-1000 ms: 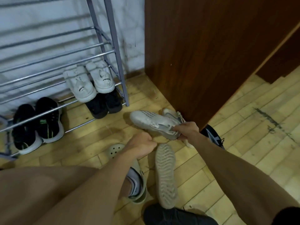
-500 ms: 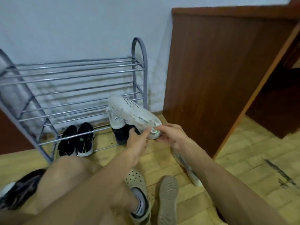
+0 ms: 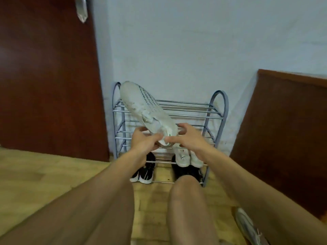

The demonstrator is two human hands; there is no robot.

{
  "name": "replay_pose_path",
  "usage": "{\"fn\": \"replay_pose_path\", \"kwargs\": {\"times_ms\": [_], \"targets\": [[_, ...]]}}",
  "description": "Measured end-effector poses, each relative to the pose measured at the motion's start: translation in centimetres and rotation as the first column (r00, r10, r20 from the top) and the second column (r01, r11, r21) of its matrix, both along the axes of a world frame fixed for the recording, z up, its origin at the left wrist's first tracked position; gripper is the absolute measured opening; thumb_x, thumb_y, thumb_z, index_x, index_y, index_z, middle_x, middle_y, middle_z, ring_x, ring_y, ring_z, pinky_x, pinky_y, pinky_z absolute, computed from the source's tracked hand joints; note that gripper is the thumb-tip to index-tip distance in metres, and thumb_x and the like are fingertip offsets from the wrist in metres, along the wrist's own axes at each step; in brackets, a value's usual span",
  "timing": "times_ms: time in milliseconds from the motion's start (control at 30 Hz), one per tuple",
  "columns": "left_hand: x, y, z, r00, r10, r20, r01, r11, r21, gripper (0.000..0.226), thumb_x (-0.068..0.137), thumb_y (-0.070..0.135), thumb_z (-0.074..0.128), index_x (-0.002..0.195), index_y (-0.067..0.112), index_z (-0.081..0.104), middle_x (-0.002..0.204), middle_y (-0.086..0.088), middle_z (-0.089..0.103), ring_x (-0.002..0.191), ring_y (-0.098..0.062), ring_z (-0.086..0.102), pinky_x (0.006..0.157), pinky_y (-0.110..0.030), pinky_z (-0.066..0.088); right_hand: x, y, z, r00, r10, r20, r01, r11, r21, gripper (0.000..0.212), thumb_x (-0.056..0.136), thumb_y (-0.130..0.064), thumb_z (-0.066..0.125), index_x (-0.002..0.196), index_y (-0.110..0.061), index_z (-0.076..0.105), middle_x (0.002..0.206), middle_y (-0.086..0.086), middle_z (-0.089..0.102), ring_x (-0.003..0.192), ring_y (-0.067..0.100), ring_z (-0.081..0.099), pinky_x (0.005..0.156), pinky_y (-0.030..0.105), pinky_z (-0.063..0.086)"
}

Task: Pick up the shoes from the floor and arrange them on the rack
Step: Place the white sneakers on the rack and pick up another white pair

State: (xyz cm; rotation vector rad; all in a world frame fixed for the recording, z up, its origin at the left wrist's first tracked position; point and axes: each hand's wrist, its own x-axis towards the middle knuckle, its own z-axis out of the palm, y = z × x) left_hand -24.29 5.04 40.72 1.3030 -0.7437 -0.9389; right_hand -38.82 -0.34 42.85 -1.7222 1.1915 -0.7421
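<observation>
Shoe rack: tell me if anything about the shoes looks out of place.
One grey shoe lies on the floor at lower right, apart from the rack. Its likely mate, the white shoe, is in both hands, left hand and right hand, toe up, not yet shelved.

white sneaker [image 3: 147,110] | tilted, toe up | before rack [image 3: 215,113]

A metal rack [image 3: 214,113] stands on the wooden floor [image 3: 44,174] against the wall. Its lower tiers carry white sneakers [image 3: 183,157] and black sneakers [image 3: 146,171]; another shoe [image 3: 247,225] lies on the floor.
</observation>
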Motion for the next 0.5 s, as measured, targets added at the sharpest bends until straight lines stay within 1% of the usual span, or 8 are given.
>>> {"fn": "replay_pose_path", "kwargs": {"times_ms": [67, 133, 167, 233, 300, 367, 400, 500], "targets": [[3.0, 0.9, -0.2, 1.0, 0.024, 0.018, -0.024, 1.0, 0.005, 0.056, 0.074, 0.004, 0.077, 0.12, 0.014, 0.047, 0.11, -0.009, 0.067, 0.095, -0.026, 0.069, 0.078, -0.041, 0.059, 3.2, -0.1, 0.7, 0.998, 0.061, -0.031, -0.061, 0.998, 0.012, 0.095, 0.063, -0.026, 0.088, 0.143, -0.014, 0.037, 0.125, 0.007, 0.061, 0.107, 0.023, 0.063, 0.096, 0.04, 0.052], [6.1, 1.8, -0.5, 0.998, 0.027, 0.052, -0.027, 1.0, 0.005, 0.058, 0.071, 0.003, 0.079, 0.12, 0.015, 0.05, 0.11, -0.009, 0.069, 0.095, -0.027, 0.07, 0.079, -0.044, 0.06, 6.4, -0.3, 0.9, 0.99, 0.111, -0.089, -0.111, 0.994, 0.012, 0.099, 0.062, -0.027, 0.088, 0.143, -0.012, 0.035, 0.124, 0.009, 0.062, 0.105, 0.025, 0.065, 0.095, 0.042, 0.053], [7.6, 2.3, -0.8, 0.998, 0.021, 0.065, -0.021, 1.0, -0.001, 0.059, 0.071, 0.002, 0.079, 0.121, 0.014, 0.051, 0.109, -0.008, 0.069, 0.092, -0.025, 0.07, 0.073, -0.04, 0.061, 7.9, -0.3, 0.8, 0.982, 0.142, -0.125, -0.142, 0.99, 0.008, 0.098, 0.062, -0.028, 0.089, 0.142, -0.012, 0.035, 0.124, 0.009, 0.062, 0.104, 0.025, 0.065, 0.093, 0.042, 0.054], [10.2, 3.6, -1.3, 0.996, -0.008, 0.091, 0.009, 1.0, -0.004, 0.054, 0.075, -0.001, 0.076, 0.121, 0.011, 0.051, 0.103, -0.005, 0.068, 0.079, -0.018, 0.069, 0.055, -0.024, 0.057, 10.8, 0.1, 0.4, 0.965, 0.212, -0.155, -0.214, 0.977, 0.005, 0.092, 0.062, -0.027, 0.089, 0.138, -0.012, 0.039, 0.123, 0.008, 0.063, 0.101, 0.024, 0.067, 0.086, 0.042, 0.058], [12.7, 4.8, -2.1, 0.992, -0.03, 0.12, 0.026, 0.999, 0.029, 0.048, 0.078, -0.001, 0.073, 0.12, 0.01, 0.052, 0.101, -0.002, 0.067, 0.072, -0.012, 0.065, 0.047, -0.016, 0.05, 13.6, 0.8, -0.2, 0.934, 0.286, -0.214, -0.294, 0.956, -0.003, 0.075, 0.064, -0.024, 0.088, 0.128, -0.015, 0.05, 0.117, 0.005, 0.067, 0.096, 0.023, 0.069, 0.077, 0.042, 0.061], [15.3, 6.0, -3.6, 0.995, -0.032, 0.096, 0.027, 0.999, 0.046, 0.049, 0.079, 0.001, 0.072, 0.124, 0.008, 0.053, 0.103, -0.002, 0.068, 0.078, -0.012, 0.067, 0.054, -0.02, 0.055, 16.3, 1.8, -1.3, 0.901, 0.333, -0.277, -0.346, 0.938, 0.001, 0.052, 0.065, -0.025, 0.087, 0.108, -0.022, 0.059, 0.11, 0.004, 0.07, 0.094, 0.023, 0.07, 0.076, 0.045, 0.061], [16.5, 6.6, -4.6, 0.997, -0.021, 0.074, 0.017, 0.998, 0.054, 0.05, 0.08, 0.001, 0.073, 0.125, 0.008, 0.053, 0.104, -0.001, 0.069, 0.082, -0.013, 0.068, 0.059, -0.022, 0.057, 17.6, 2.2, -2.0, 0.887, 0.343, -0.31, -0.357, 0.934, 0.012, 0.048, 0.064, -0.027, 0.088, 0.103, -0.025, 0.061, 0.109, 0.004, 0.071, 0.094, 0.023, 0.07, 0.076, 0.046, 0.061], [19.1, 8.4, -7.6, 0.999, 0.009, 0.044, -0.013, 0.994, 0.111, 0.053, 0.078, 0.002, 0.074, 0.126, 0.007, 0.051, 0.106, -0.005, 0.068, 0.085, -0.016, 0.068, 0.064, -0.024, 0.059, 20.9, 3.3, -4.8, 0.812, 0.366, -0.453, -0.384, 0.922, 0.057, 0.055, 0.062, -0.037, 0.086, 0.112, -0.025, 0.064, 0.106, -0.001, 0.071, 0.092, 0.018, 0.068, 0.069, 0.037, 0.062]]}}
